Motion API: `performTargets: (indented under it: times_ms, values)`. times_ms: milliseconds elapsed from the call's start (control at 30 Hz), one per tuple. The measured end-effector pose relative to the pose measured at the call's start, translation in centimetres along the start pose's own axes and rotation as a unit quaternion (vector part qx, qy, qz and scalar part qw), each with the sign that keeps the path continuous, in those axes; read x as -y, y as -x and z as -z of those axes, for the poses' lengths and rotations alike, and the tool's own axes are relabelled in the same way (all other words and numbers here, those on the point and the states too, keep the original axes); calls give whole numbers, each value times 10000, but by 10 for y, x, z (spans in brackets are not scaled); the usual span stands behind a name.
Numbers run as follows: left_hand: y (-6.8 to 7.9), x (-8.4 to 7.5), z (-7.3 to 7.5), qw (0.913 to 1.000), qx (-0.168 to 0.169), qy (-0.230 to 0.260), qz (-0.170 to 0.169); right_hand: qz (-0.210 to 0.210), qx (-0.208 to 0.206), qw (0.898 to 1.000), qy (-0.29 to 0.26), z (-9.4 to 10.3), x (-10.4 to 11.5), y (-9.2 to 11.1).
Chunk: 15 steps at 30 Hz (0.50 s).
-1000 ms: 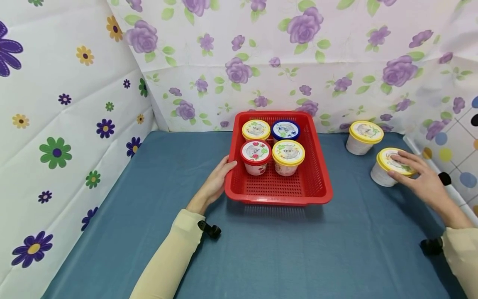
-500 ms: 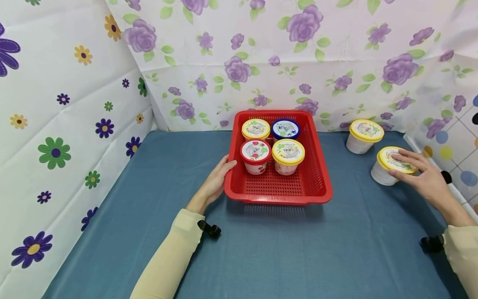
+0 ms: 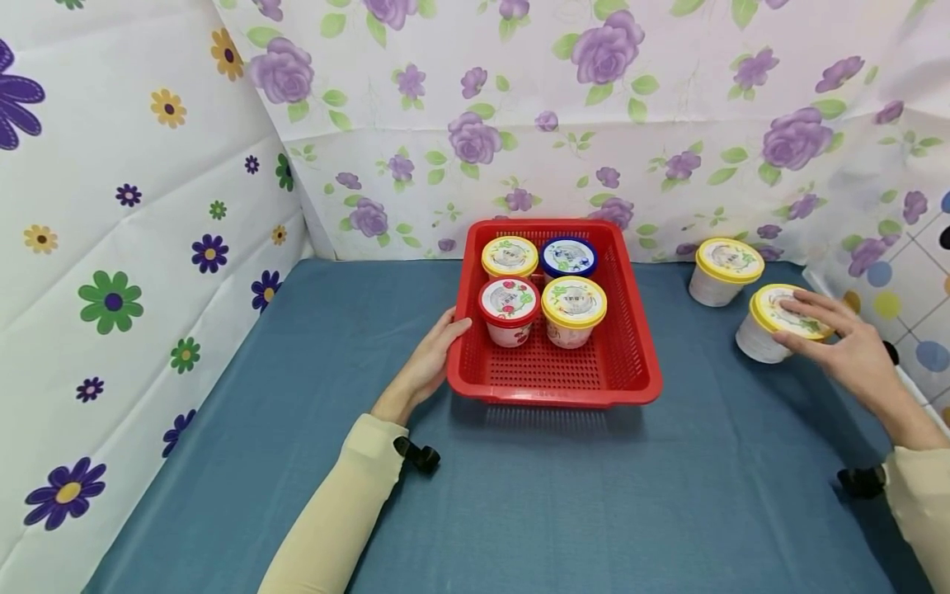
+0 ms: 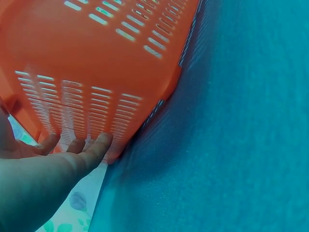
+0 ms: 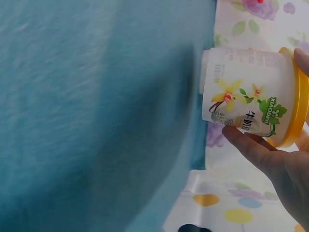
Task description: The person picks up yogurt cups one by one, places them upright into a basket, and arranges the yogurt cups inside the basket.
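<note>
A red plastic basket (image 3: 549, 400) holds several small lidded tubs: two with yellow lids, one red-lidded tub (image 3: 508, 312) and one blue-lidded tub (image 3: 567, 258). My left hand (image 3: 430, 351) grips the basket's left side; in the left wrist view its fingers (image 4: 99, 147) press the slotted outer wall. On the right, my right hand (image 3: 849, 351) holds a white tub with a yellow lid (image 3: 764, 338), fingers over the lid and side. In the right wrist view this tub (image 5: 251, 92) shows yellow flowers and green leaves, its base seemingly just off the cloth.
Another yellow-lidded tub (image 3: 723, 272) stands behind the held one, near the back wall. A blue cloth (image 3: 549, 511) covers the table. Flowered sheets (image 3: 416, 107) enclose the back and sides, and a white edge (image 3: 916, 388) runs along the right.
My right hand has moved slightly away from me and up, and the yellow-lidded tub in it has shifted and tilted a little. The left hand and basket have stayed put.
</note>
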<state>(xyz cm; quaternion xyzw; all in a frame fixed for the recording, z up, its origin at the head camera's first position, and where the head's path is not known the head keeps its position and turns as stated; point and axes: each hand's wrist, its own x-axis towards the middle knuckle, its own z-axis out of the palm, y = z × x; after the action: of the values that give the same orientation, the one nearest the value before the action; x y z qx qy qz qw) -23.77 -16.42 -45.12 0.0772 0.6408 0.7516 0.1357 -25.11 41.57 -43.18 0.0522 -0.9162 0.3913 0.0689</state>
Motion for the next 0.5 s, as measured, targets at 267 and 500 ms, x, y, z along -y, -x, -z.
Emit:
performTargets:
  times_ms: [267,500]
  values:
    - [-1,0,-1,10000,-5,29,-11,137,44,9999,65,5,18,-4]
    - [-2,2,1,10000,8,77,-15,397,19,9992,84,7,37,-8]
